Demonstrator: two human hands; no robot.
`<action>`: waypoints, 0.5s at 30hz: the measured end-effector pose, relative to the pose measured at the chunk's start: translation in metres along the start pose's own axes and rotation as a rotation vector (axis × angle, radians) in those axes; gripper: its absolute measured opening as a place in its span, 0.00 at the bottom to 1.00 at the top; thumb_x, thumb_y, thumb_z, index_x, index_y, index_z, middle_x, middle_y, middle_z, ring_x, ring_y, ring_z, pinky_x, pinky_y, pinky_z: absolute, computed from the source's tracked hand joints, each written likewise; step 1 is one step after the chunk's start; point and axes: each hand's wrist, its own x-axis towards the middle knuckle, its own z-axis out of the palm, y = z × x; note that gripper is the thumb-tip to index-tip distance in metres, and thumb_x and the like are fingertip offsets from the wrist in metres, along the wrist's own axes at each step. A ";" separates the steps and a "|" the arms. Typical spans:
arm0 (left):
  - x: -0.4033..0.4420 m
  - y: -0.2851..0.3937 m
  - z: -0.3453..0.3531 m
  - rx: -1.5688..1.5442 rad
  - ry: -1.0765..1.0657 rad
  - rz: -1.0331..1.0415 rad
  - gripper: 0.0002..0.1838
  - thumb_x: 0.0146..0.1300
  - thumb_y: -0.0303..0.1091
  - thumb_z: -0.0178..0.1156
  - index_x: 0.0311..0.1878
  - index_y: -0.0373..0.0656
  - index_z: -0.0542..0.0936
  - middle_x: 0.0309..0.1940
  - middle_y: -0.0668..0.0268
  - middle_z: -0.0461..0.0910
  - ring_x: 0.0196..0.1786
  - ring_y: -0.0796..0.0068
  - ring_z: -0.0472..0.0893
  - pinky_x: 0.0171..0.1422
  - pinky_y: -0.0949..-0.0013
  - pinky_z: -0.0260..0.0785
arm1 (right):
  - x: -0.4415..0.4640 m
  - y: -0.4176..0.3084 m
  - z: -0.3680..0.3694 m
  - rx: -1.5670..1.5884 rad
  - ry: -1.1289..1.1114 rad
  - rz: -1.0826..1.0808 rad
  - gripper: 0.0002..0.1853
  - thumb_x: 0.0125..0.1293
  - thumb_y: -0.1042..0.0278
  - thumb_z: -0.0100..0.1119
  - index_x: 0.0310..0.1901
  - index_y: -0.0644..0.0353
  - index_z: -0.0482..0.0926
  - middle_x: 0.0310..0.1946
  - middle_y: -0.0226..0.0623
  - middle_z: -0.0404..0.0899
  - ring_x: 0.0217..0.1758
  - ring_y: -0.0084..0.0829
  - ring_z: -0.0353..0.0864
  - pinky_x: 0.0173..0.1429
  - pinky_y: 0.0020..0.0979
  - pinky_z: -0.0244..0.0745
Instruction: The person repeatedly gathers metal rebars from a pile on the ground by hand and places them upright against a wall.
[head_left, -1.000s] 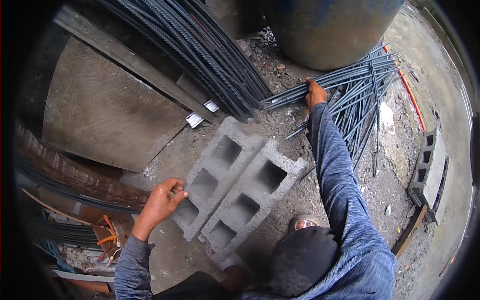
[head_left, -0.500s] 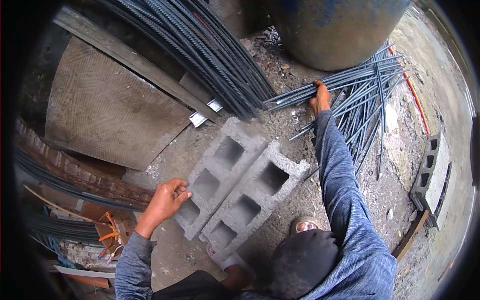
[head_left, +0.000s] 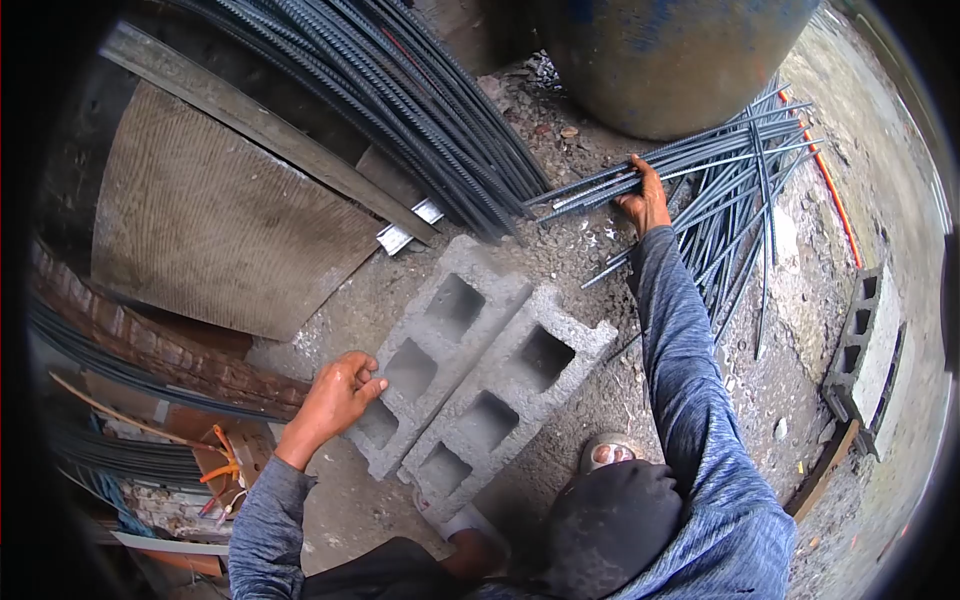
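My right hand (head_left: 648, 198) reaches out to a pile of cut steel rebar rods (head_left: 735, 200) on the ground. Its fingers are wrapped round several rods at the pile's left end, which still lie among the others. My left hand (head_left: 338, 400) hovers at the left edge of two hollow concrete blocks (head_left: 487, 375), its fingers loosely curled and nothing visible in them. The blocks stand side by side in front of me, holes facing up. Whether the left hand touches the near block is unclear.
Long rebar (head_left: 420, 110) lies in a bundle at the upper left, beside a wooden plank (head_left: 250, 125) and a ridged board (head_left: 215, 215). A large drum (head_left: 670, 70) stands behind the rods. More hollow blocks (head_left: 862, 350) sit at right. Orange-handled pliers (head_left: 228, 465) lie at lower left.
My right hand has shifted slightly right and down along the rods, its grip position changing a little. The left hand has barely moved, its thumb a little further from the fingers.
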 end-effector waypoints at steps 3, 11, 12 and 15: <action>0.001 0.002 0.001 -0.017 0.008 -0.034 0.17 0.64 0.35 0.73 0.47 0.31 0.81 0.36 0.54 0.84 0.38 0.63 0.83 0.44 0.60 0.75 | -0.009 0.003 0.010 0.052 0.005 -0.015 0.11 0.72 0.64 0.64 0.47 0.58 0.73 0.33 0.41 0.78 0.35 0.47 0.80 0.42 0.51 0.81; -0.001 0.002 -0.001 0.007 -0.011 -0.030 0.17 0.65 0.34 0.72 0.47 0.29 0.79 0.37 0.51 0.83 0.37 0.63 0.84 0.43 0.60 0.77 | -0.002 0.013 0.011 -0.045 0.085 -0.204 0.12 0.74 0.65 0.61 0.49 0.61 0.71 0.31 0.43 0.79 0.33 0.47 0.83 0.39 0.55 0.83; -0.001 0.002 0.000 0.000 -0.014 -0.021 0.17 0.66 0.33 0.71 0.47 0.29 0.79 0.38 0.49 0.83 0.38 0.62 0.85 0.43 0.59 0.78 | -0.003 0.014 0.015 -0.040 0.153 -0.226 0.11 0.74 0.64 0.61 0.47 0.61 0.71 0.28 0.41 0.77 0.31 0.45 0.81 0.38 0.54 0.83; -0.001 -0.002 0.001 -0.014 -0.004 -0.012 0.17 0.66 0.34 0.71 0.46 0.29 0.79 0.40 0.49 0.83 0.38 0.61 0.85 0.44 0.59 0.78 | -0.012 0.011 0.017 0.019 0.121 -0.240 0.11 0.74 0.64 0.61 0.45 0.61 0.71 0.27 0.41 0.75 0.28 0.43 0.78 0.38 0.53 0.83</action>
